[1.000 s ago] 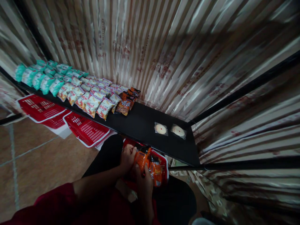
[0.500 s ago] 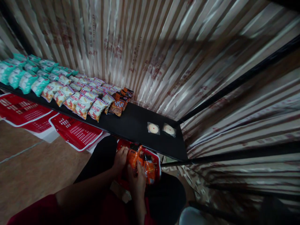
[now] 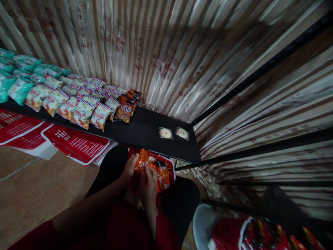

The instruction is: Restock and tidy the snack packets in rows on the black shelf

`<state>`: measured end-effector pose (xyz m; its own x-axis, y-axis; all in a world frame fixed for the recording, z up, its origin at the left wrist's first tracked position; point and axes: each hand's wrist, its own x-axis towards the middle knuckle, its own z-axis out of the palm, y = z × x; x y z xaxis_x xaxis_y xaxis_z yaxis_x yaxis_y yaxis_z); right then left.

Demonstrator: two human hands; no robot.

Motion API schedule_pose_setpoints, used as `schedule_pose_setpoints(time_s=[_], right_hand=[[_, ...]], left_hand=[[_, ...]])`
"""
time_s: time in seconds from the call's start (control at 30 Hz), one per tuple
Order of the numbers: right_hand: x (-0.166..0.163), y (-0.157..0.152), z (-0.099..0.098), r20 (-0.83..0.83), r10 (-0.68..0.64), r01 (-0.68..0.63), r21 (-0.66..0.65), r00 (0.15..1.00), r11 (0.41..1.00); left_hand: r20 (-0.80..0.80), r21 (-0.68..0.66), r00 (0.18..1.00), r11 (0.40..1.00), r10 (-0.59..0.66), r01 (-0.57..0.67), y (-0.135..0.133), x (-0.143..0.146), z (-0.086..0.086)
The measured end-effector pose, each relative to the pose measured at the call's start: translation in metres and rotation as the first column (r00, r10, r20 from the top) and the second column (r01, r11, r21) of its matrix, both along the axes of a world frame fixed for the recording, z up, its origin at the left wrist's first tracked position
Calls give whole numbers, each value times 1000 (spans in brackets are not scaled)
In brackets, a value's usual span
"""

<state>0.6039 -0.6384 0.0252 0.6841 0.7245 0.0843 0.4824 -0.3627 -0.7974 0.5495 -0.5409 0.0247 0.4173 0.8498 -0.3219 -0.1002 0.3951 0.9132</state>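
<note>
Over a red basket (image 3: pixel 173 166) between my knees, my left hand (image 3: pixel 129 169) is closed on the left edge of an orange snack bag (image 3: pixel 141 159). My right hand (image 3: pixel 148 181) pinches the same bag from its lower right side. More orange and black snack bags (image 3: pixel 163 176) lie in the basket, to the right of my right hand. Beyond the basket, on the black shelf (image 3: pixel 145 133), stand orange-brown snack bags (image 3: pixel 126 109). Two flat, clear-wrapped pale round items (image 3: pixel 165 133) lie near its right end.
White-and-orange snack bags (image 3: pixel 82 110) and teal bags (image 3: pixel 20 90) fill the shelf's left part. Red baskets (image 3: pixel 78 140) sit below it. Black rods (image 3: pixel 249 85) cross before a striped curtain (image 3: pixel 166 52). At lower right are a grey-white stool (image 3: pixel 201 225) and another basket of bags (image 3: pixel 229 232).
My view has turned to the right, bringing the stool and its basket into sight. The orange bag now stands more upright between my hands, nearer my left hand.
</note>
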Motion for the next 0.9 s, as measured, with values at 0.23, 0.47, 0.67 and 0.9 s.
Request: schedule_pose_setpoints(time_s=[0.23, 0.47, 0.67, 0.9], right_hand=[[-1, 9, 8, -15, 14, -14, 41, 1000, 999], [0, 15, 6, -27, 39, -37, 51, 999, 998], [4, 22, 5, -48, 13, -9, 91, 999, 996], [11, 37, -5, -271, -85, 108, 71, 959, 992]], left_hand=[[104, -29, 994, 999, -32, 36, 3, -7, 8], [118, -81, 992, 995, -41, 51, 8, -9, -1], [254, -173, 967, 982, -33, 79, 20, -12, 3], [347, -294, 938, 947, -21, 130, 34, -14, 12]])
